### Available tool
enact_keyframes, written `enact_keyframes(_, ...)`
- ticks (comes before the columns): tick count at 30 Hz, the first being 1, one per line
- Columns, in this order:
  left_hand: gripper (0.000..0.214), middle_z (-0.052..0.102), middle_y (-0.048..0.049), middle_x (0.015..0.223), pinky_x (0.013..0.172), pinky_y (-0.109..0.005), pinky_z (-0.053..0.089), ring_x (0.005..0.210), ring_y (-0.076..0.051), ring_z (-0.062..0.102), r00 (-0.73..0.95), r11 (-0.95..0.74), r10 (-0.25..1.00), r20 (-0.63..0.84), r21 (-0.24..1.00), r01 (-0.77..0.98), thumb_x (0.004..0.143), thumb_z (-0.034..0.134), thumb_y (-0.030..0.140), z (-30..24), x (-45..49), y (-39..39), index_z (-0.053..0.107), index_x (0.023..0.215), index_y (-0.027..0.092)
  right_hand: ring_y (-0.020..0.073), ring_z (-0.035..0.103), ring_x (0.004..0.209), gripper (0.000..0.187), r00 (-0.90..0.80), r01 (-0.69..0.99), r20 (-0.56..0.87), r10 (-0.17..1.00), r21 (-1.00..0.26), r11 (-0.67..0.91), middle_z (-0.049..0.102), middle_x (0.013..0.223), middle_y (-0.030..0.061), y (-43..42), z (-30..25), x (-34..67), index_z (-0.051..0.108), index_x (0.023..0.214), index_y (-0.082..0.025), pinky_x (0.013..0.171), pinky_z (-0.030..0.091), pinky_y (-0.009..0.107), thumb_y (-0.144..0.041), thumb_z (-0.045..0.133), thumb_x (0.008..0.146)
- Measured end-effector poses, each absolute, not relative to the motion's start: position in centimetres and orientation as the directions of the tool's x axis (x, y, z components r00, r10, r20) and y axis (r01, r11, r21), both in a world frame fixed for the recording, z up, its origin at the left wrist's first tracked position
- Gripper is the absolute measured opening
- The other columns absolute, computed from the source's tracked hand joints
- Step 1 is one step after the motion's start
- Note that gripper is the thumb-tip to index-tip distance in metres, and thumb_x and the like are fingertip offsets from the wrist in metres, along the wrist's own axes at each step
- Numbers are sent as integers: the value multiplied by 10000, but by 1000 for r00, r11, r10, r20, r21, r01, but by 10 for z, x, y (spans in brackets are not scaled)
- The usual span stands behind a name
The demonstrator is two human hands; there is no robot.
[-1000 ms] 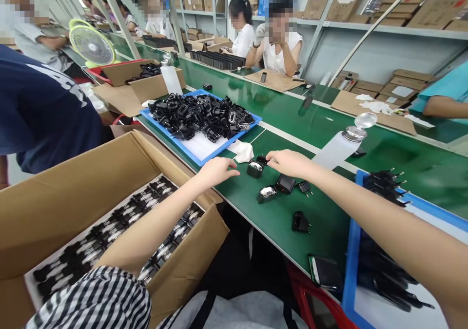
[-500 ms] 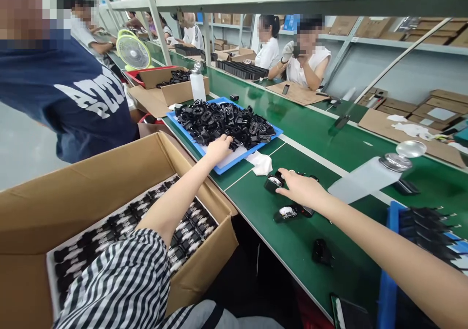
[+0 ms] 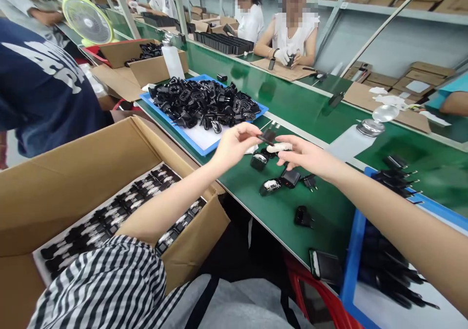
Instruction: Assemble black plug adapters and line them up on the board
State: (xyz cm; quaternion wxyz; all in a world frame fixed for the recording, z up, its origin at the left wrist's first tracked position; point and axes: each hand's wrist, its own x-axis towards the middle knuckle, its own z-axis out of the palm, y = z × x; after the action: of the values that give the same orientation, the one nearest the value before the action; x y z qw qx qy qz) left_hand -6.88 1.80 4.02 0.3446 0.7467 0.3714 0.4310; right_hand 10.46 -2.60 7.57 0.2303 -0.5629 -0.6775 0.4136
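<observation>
Left hand [image 3: 234, 146] pinching black plug part [image 3: 267, 136], right hand [image 3: 309, 157] half-open, hovering just beside it. Blue tray [image 3: 171, 125] sitting heaped, looks mostly unstarted; few pieces [image 3: 303, 217] lying loose on worktop [image 3: 292, 100].

The green bench [image 3: 292, 106] is carrying a blue tray [image 3: 197, 136] just left of the plug [image 3: 268, 136] pinched in the left hand [image 3: 234, 146]. Loose plugs [image 3: 269, 186] are lying right beneath that grip, a bottle [image 3: 345, 144] is resting to its right, and a second tray [image 3: 351, 251] is sitting nearer, rightward.
</observation>
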Motion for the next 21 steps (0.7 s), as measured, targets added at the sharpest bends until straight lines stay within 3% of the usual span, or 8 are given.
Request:
enact_keyframes(3,83,563,1,788,699,-247,438,736,-98,537,421,-389,845,331,919,59,700,462,182,42,-52,-5,485,769,142,143,522,627,423,-346,275,-72,936,-961,28,535,717,24,-33,72,104,437,999,-140,492,426,234,-349,551,650)
enact_keyframes(5,85,569,-5,783,693,-247,441,734,-102,541,439,-359,845,304,932,46,688,479,196,38,-50,-12,488,753,142,127,505,544,390,-366,243,-62,929,-970,31,528,625,2,-38,70,106,475,936,-140,462,412,232,-354,578,626)
enact_keyframes(9,221,569,-17,842,662,-242,437,742,-111,533,476,-376,855,206,878,296,672,507,269,22,-56,-22,492,862,158,123,504,495,316,-303,431,-142,942,-902,3,540,575,8,-41,64,116,505,842,-136,462,412,237,-341,596,620)
enact_keyframes(12,432,553,-39,929,662,-277,433,785,-155,523,573,-447,815,89,727,522,600,567,411,9,-58,-31,489,943,161,149,539,572,243,-268,488,-171,948,-873,-20,546,618,23,-41,54,123,472,807,-148,490,421,238,-335,544,669)
enact_keyframes(14,460,548,-43,936,672,-288,427,817,-176,513,608,-499,792,63,640,584,588,572,438,3,-56,-35,501,948,160,159,548,623,182,-269,509,-168,948,-861,-8,546,664,23,-41,48,124,432,815,-164,513,423,243,-308,486,716)
enact_keyframes(16,353,556,-30,890,673,-275,421,806,-166,514,621,-535,780,79,600,595,634,549,381,-1,-54,-34,523,913,166,155,538,614,125,-282,608,-147,948,-792,59,537,662,5,-43,44,122,406,822,-182,519,410,249,-283,438,756)
enact_keyframes(18,240,563,-13,835,673,-253,416,777,-145,518,630,-544,771,93,609,577,667,523,303,-3,-53,-31,541,868,174,151,513,565,92,-302,753,-117,946,-637,162,518,620,-17,-46,43,119,401,831,-197,499,378,246,-276,412,785)
enact_keyframes(21,306,571,3,855,694,-233,414,775,-124,521,617,-494,783,78,681,541,649,530,235,-6,-55,-28,508,950,183,158,502,562,71,-325,880,-106,940,-398,259,516,638,-18,-50,43,112,396,850,-203,479,341,236,-264,391,814)
